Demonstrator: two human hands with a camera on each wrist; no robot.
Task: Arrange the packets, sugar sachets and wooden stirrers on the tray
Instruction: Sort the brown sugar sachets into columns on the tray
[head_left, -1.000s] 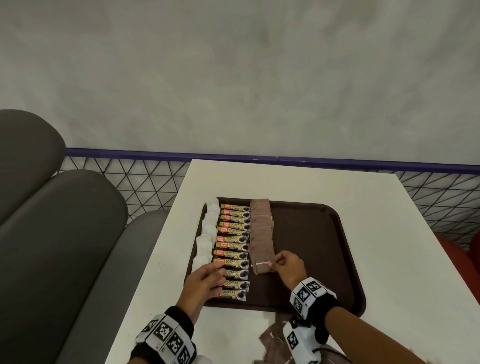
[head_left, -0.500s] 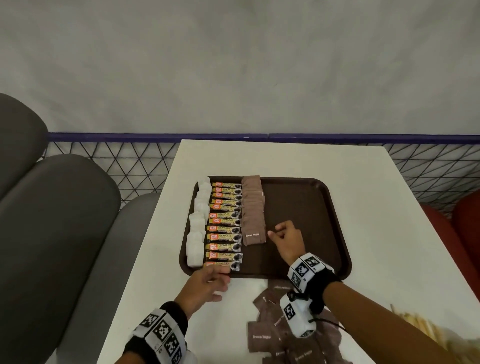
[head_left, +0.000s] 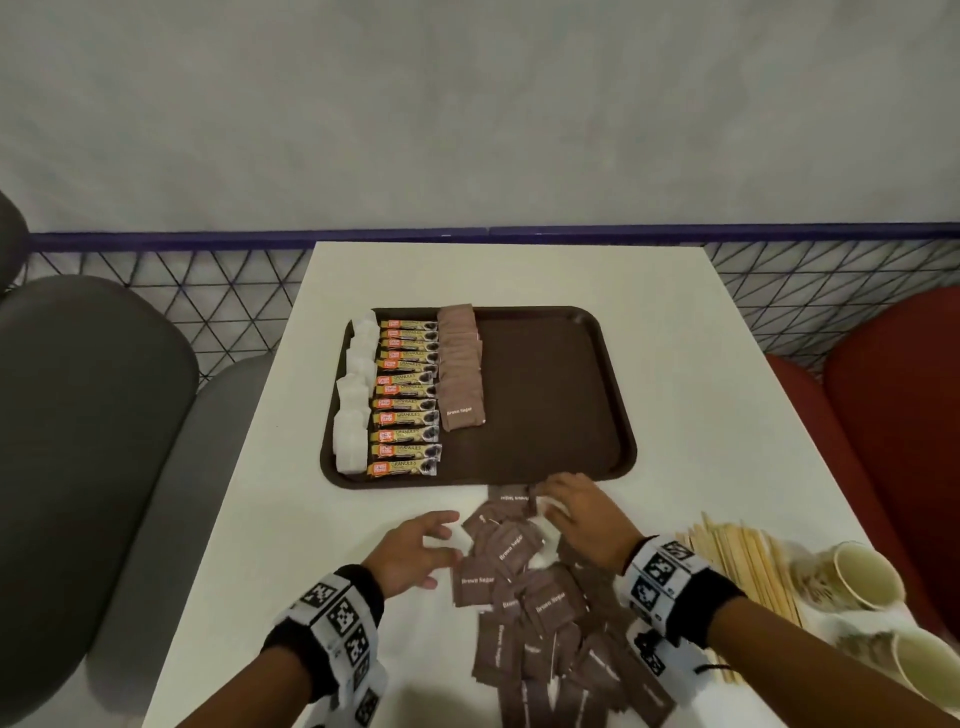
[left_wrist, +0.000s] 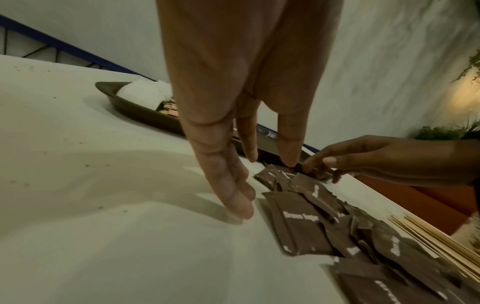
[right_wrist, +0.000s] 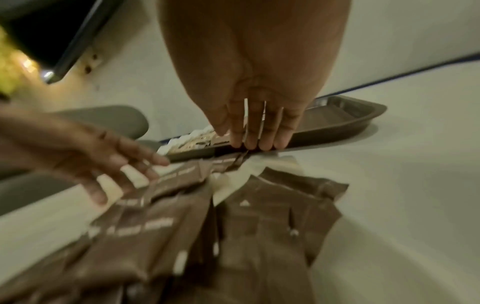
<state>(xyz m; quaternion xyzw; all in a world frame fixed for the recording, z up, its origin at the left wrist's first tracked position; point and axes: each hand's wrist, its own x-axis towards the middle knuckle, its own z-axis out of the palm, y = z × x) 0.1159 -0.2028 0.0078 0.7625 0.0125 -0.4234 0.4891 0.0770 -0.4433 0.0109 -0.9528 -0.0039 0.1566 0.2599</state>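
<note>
Reaching hands: right hand (head_left: 582, 514) fingertips on sachet pile (head_left: 540, 603) (left hand (head_left: 410, 553) spread).

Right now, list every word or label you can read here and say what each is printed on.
"Brown Sugar": front sachet of the brown row on the tray; also on sachets in the loose pile on the table.
"GRANULES": the orange-and-gold packets on the tray; their orange corner logo is too small to read.
Wrist bands: square code marks only, no words.
</note>
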